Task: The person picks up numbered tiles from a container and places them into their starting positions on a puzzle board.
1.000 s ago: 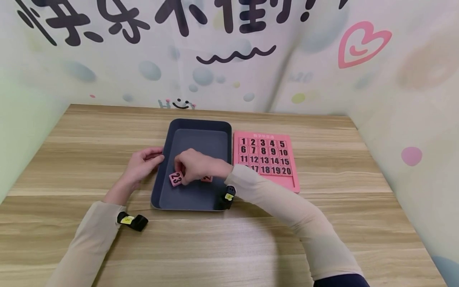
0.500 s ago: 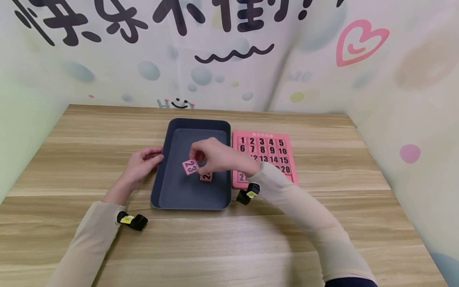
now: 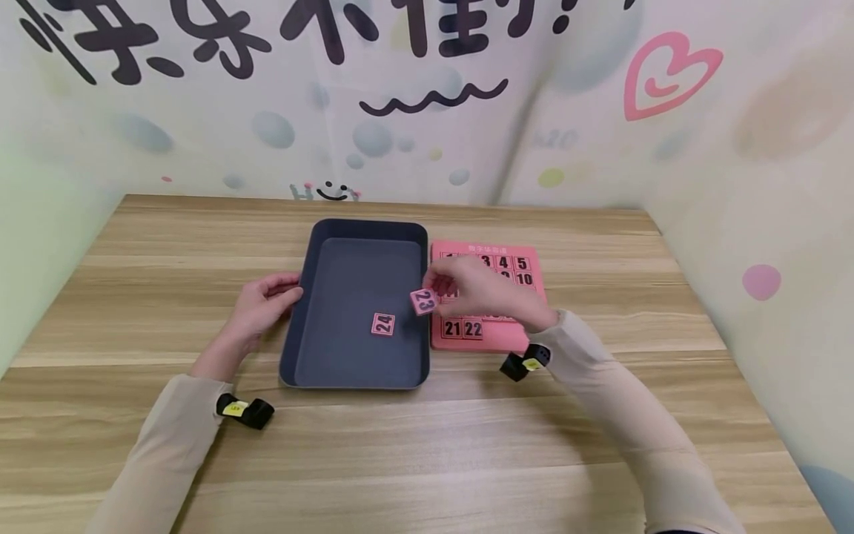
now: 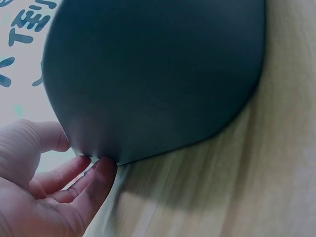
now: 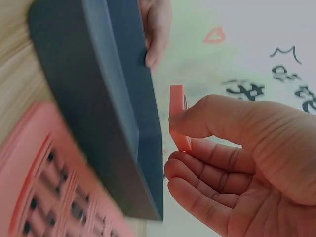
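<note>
My right hand (image 3: 477,285) pinches a pink number tile (image 3: 423,301) marked 23 between thumb and fingers. It holds the tile tilted over the right rim of the dark blue tray (image 3: 350,274). In the right wrist view the tile (image 5: 177,116) shows its pink edge. Another tile (image 3: 383,324), marked 24, lies on the tray floor, turned sideways. My left hand (image 3: 256,311) rests against the tray's left side, its fingertips touching the outer wall in the left wrist view. Beside the tray is a pink number board (image 3: 503,337), partly hidden by my right hand; 21 and 22 show in its bottom row.
The tray and board stand side by side on a wood-grain table (image 3: 400,460). A printed wall (image 3: 600,163) rises behind the table's back edge. Black cameras (image 3: 525,362) are strapped to both wrists.
My right hand has lifted tile 23 from the tray floor and carried it right, to the tray's right rim. Tile 24 and the board's 21 and 22 are now uncovered. My left hand stays put.
</note>
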### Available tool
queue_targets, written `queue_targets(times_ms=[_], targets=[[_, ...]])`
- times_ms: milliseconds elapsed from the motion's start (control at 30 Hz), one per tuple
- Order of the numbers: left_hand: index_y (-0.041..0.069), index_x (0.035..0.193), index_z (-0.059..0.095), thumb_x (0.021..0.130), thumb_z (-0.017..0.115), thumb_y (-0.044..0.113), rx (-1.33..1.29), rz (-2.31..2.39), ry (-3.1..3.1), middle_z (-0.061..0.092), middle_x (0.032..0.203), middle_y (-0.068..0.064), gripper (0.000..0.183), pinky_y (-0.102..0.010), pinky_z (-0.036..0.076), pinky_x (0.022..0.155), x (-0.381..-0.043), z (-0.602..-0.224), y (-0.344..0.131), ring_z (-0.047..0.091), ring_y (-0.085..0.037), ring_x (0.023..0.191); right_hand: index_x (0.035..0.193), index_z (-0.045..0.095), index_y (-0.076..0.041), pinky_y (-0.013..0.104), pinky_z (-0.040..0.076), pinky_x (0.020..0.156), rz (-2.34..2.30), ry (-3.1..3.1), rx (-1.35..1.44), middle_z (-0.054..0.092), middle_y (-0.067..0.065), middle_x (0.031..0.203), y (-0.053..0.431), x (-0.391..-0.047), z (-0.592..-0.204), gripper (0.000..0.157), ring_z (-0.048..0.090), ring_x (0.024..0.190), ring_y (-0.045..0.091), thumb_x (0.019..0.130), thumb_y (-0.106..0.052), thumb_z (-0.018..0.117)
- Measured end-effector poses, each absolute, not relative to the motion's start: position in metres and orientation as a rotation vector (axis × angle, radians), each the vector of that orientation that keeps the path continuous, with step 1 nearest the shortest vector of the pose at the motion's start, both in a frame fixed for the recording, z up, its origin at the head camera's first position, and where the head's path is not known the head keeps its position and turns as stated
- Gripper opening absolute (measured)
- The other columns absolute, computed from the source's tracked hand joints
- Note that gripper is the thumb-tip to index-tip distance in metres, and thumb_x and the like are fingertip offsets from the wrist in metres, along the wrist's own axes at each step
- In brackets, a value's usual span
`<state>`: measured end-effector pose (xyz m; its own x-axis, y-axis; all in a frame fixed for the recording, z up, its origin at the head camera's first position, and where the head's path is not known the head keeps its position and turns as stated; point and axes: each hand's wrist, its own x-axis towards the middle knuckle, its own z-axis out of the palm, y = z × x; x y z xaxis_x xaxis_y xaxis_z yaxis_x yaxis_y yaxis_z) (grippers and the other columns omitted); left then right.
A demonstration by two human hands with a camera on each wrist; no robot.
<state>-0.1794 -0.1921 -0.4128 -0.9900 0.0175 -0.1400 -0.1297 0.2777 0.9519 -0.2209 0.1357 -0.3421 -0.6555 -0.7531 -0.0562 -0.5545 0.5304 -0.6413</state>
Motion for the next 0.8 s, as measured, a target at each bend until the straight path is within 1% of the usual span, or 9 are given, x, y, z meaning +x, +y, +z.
queue_targets(times_ms=[133,267,333,500,700,800], targets=[[-0.014,0.129,0.045,0.093,0.054,0.01,-0.1,1.823,2.408,0.059,0.099,0.003,0.044,-0.013,0.047,0.069,-0.179,-0.413,-0.192,0.054,0.008,0.08,0.092,0.062,-0.005,0.03,0.051,0.072,-0.837,2.505,-1.051,0.061,0.002,0.084,0.158,-0.222,-0.35,0.022,0.057,0.078,0.015,0.071,-0.003,0.07],[-0.014,0.128,0.046,0.093,0.054,0.01,-0.097,1.833,2.403,0.057,0.092,0.012,0.044,-0.013,0.047,0.069,-0.18,-0.413,-0.192,0.054,0.008,0.079,0.092,0.063,-0.004,0.03,0.051,0.071,-0.796,2.562,-1.029,0.061,0.002,0.084,0.177,-0.221,-0.358,0.024,0.058,0.077,0.016,0.071,-0.007,0.075],[-0.014,0.128,0.046,0.093,0.054,0.009,-0.096,1.833,2.404,0.056,0.091,0.013,0.043,-0.013,0.047,0.069,-0.18,-0.412,-0.192,0.054,0.008,0.079,0.093,0.063,-0.002,0.03,0.05,0.07,-0.769,2.579,-1.012,0.061,0.003,0.084,0.184,-0.221,-0.362,0.026,0.057,0.077,0.017,0.071,-0.008,0.077],[-0.014,0.128,0.046,0.093,0.054,0.01,-0.089,1.819,2.416,0.058,0.095,0.009,0.044,-0.013,0.047,0.07,-0.18,-0.412,-0.192,0.054,0.008,0.08,0.094,0.063,-0.001,0.029,0.05,0.069,-0.745,2.572,-0.977,0.061,0.004,0.083,0.199,-0.223,-0.375,0.027,0.057,0.075,0.018,0.071,-0.006,0.077],[-0.013,0.129,0.046,0.093,0.054,0.01,-0.1,1.806,2.418,0.059,0.101,0.002,0.044,-0.013,0.047,0.071,-0.179,-0.411,-0.191,0.054,0.008,0.081,0.097,0.063,-0.001,0.029,0.05,0.07,-0.744,2.543,-0.933,0.06,0.004,0.084,0.207,-0.224,-0.386,0.029,0.057,0.075,0.017,0.07,-0.003,0.076],[-0.014,0.129,0.046,0.093,0.055,0.011,-0.101,1.809,2.417,0.06,0.101,0.002,0.044,-0.013,0.047,0.07,-0.179,-0.411,-0.191,0.054,0.008,0.081,0.097,0.063,0.0,0.029,0.05,0.069,-0.728,2.548,-0.941,0.06,0.004,0.084,0.207,-0.224,-0.388,0.03,0.056,0.074,0.017,0.07,-0.003,0.075]])
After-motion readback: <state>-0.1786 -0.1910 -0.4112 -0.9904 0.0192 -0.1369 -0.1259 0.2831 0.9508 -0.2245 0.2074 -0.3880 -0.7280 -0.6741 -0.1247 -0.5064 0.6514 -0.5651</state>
